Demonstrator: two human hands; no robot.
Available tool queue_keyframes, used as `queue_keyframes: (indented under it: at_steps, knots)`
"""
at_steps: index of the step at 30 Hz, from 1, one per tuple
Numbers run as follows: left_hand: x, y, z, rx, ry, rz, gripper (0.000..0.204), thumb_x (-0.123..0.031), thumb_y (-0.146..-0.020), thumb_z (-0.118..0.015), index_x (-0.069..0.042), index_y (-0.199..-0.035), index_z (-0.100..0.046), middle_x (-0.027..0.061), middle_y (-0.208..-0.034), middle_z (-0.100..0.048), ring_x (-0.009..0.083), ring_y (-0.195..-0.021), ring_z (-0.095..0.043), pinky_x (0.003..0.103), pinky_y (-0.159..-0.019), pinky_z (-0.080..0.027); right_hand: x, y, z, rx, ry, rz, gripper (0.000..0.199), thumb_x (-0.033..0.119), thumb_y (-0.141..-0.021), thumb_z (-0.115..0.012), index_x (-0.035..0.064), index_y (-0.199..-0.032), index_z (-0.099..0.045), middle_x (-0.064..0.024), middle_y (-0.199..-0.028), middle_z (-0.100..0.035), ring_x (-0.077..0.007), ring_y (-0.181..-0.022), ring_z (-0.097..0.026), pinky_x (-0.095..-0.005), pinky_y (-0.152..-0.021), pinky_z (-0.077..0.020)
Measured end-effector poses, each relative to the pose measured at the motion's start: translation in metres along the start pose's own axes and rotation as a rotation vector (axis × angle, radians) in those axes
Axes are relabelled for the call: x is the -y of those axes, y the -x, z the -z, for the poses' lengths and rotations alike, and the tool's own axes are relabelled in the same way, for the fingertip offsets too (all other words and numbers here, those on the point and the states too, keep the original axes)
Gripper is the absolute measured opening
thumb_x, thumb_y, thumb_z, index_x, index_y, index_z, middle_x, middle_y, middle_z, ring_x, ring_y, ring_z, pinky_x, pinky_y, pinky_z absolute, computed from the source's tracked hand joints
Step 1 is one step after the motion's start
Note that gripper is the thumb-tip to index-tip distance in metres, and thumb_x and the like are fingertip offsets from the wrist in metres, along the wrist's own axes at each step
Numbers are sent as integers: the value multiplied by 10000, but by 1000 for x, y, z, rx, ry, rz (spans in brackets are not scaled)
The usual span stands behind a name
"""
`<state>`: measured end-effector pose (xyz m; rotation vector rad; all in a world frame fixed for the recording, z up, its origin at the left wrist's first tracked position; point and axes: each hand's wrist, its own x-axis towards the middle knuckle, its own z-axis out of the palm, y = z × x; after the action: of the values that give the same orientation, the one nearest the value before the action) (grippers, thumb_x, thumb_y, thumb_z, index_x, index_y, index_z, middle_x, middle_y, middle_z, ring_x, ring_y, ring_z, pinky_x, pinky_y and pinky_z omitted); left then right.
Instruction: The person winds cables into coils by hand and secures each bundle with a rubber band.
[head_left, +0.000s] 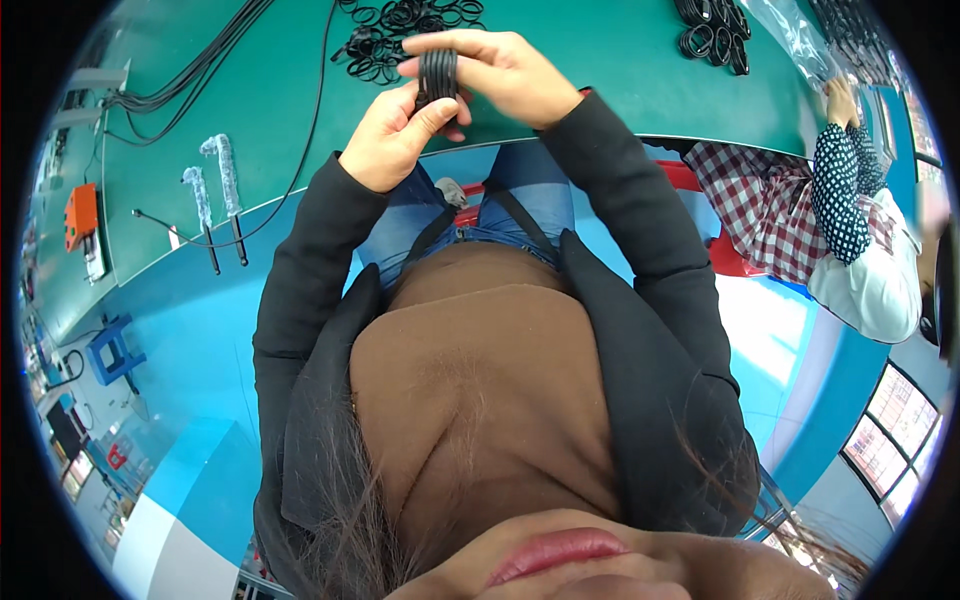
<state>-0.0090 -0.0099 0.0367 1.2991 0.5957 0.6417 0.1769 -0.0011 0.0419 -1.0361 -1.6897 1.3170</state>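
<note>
Just above the green table's (pixel 560 60) near edge, I hold a coiled black cable (pixel 438 78) between both hands. My left hand (pixel 392 138) grips the lower end of the coil, its thumb pressed across the bottom. From the right, my right hand (pixel 510 78) closes around the coil, with fingers stretched over its top and behind it. Beyond my hands lies a pile of black ring-shaped pieces and coiled cables (pixel 375 48). One long loose black cable (pixel 318 110) runs down the table left of my hands and curves over the near edge.
Two plastic-wrapped tools with black handles (pixel 228 185) lie on the left, near an orange device (pixel 82 216). Straight black cables (pixel 190 80) stretch over the far left. Bundled coils (pixel 712 35) sit at the far right. A co-worker (pixel 840 220) handles a clear plastic bag (pixel 795 40) there.
</note>
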Motion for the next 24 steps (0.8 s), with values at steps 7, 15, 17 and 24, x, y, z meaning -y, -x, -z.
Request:
queue_keyframes:
  at_steps: [7,15,17,24]
  knots:
    - [2,4,-2,-21,-66,15,260,-230,-963,-517,17,-1023,-574,60,-929,-598,147,-818,-570,271,-774,-467,2,6,-7,115,-389,-104,399,270,-949,-543,19,-1257,-508,-90,-1146,-614,-92,-686,-560,-245,-579,-491]
    - [4,11,-9,-36,-66,63,200,-165,-964,-500,5,-1055,-554,48,-903,-593,122,-786,-562,255,-727,-489,2,9,-14,78,-202,-146,353,219,-943,-556,7,-1222,-514,-83,-1095,-630,-84,-705,-573,-229,-603,-497]
    - [4,12,-5,-47,-41,59,206,-166,-962,-504,13,-1051,-554,51,-894,-597,122,-775,-562,254,-725,-489,-2,6,-6,161,-213,-81,347,214,-939,-562,5,-1212,-517,-90,-1117,-625,-99,-756,-595,-243,-653,-510]
    - [5,7,21,-183,57,36,213,-197,-950,-530,9,-955,-584,90,-1029,-563,190,-905,-594,336,-852,-491,-35,-10,32,-420,1217,341,216,235,-949,-529,23,-941,-570,-77,-801,-606,-140,-706,-582,-266,-641,-474]
